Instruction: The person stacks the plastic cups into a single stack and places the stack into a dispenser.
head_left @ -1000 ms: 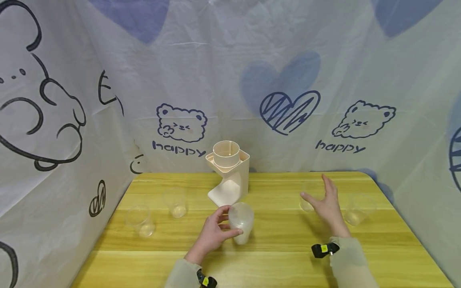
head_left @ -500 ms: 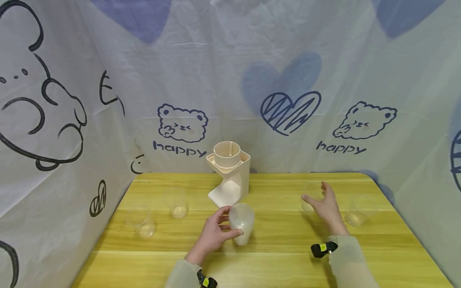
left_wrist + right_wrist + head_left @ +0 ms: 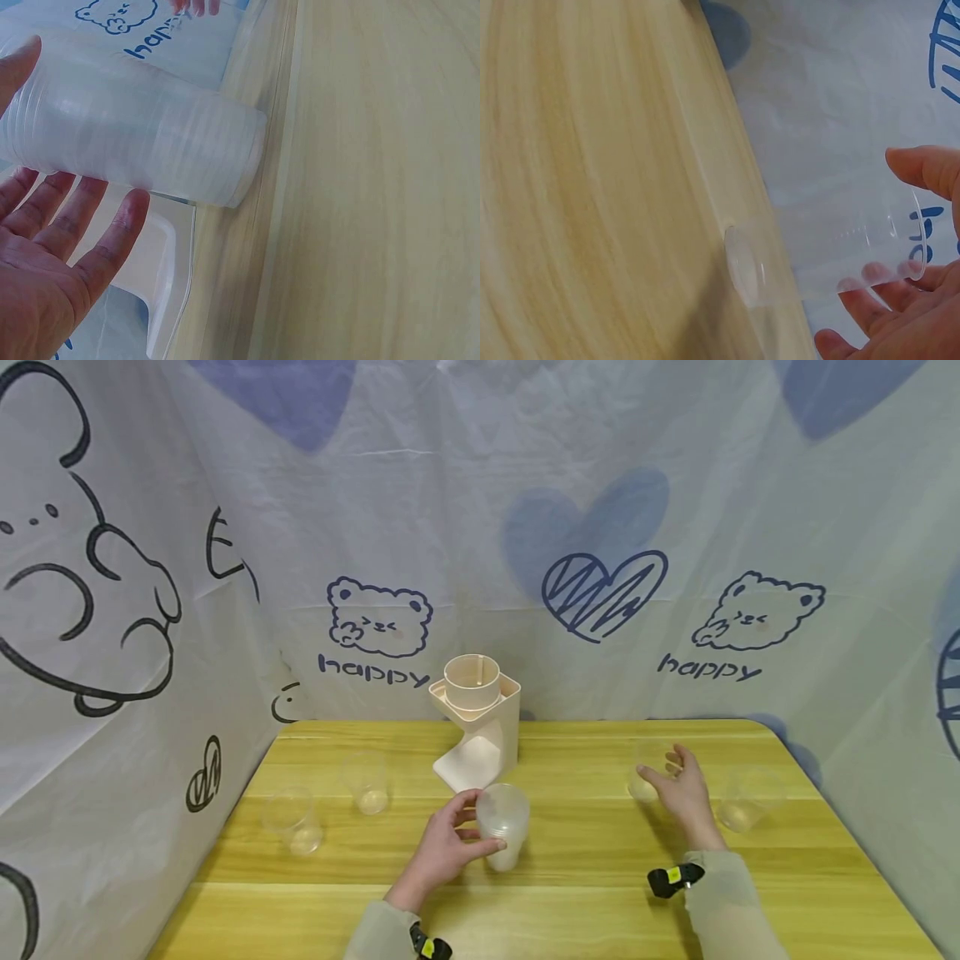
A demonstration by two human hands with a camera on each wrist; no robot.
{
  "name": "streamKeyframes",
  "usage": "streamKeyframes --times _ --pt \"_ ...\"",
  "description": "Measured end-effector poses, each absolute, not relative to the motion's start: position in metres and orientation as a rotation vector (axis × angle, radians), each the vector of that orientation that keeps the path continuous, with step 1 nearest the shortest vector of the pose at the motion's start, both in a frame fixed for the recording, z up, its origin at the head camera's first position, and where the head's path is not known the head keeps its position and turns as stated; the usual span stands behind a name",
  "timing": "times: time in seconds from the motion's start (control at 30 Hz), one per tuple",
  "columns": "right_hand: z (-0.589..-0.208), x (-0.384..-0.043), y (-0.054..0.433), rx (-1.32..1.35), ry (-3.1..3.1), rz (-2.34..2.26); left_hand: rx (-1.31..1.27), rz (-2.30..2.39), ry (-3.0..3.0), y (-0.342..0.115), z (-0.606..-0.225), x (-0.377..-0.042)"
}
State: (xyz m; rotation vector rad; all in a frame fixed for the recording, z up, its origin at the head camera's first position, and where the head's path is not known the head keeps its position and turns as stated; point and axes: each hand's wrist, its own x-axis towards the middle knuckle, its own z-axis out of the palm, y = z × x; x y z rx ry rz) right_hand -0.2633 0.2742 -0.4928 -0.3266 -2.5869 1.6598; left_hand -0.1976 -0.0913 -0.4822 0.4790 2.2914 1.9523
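Note:
My left hand (image 3: 442,847) holds an upright stack of clear plastic cups (image 3: 504,817), thumb on the near side and fingers on the far side. The left wrist view shows the nested rims of the stack (image 3: 142,124) beside the fingertips, its base by the tabletop. On the right, my right hand (image 3: 686,795) is curled round a single clear plastic cup (image 3: 642,788). Its fingers show through the wall of this cup (image 3: 829,251) near the rim in the right wrist view, with the thumb close by the opposite side.
A cream plastic holder (image 3: 495,735) with a round tube on top stands at the table's back. Two clear cups (image 3: 371,797) (image 3: 303,835) stand on the left, another cup (image 3: 738,810) right of my right hand. Printed cloth (image 3: 480,527) hangs behind the wooden table (image 3: 570,902).
My right hand's fingers and thumb have drawn in from a wide spread to close round the single cup. The left hand and its stack have stayed in place.

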Motion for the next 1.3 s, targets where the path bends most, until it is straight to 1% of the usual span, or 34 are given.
streamKeyframes --times 0.67,1.0,1.2,1.3 --pt "-0.493 -0.261 0.269 -0.297 -2.543 1.655 0.478 1.948 2.295 -0.091 -0.481 -0.197" --pt "-0.497 -0.260 0.267 -0.296 -2.545 1.642 0.464 1.965 2.286 -0.093 -0.513 -0.211" --pt "-0.491 -0.259 0.262 -0.278 -2.539 1.608 0.495 1.976 2.291 -0.094 -0.514 -0.212" --pt "-0.485 -0.257 0.258 -0.247 -2.526 1.607 0.494 1.982 2.287 -0.093 -0.509 -0.210"
